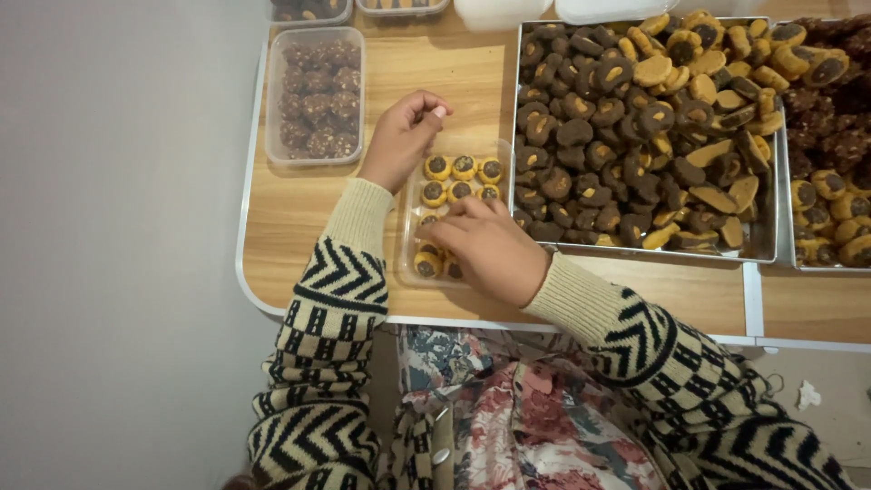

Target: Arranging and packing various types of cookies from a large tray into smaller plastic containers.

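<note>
A clear plastic container lies on the wooden table in front of me, partly filled with small round yellow cookies with chocolate centres in rows. My right hand rests inside the container, fingertips on a cookie in the middle rows. My left hand hovers at the container's far left corner with fingers curled together; whether it pinches anything I cannot tell. Both arms wear cream and black patterned sleeves.
A large metal tray heaped with dark and yellow cookies sits right of the container. A second tray of cookies lies further right. A closed clear box of dark cookies stands at the left. More boxes line the far edge.
</note>
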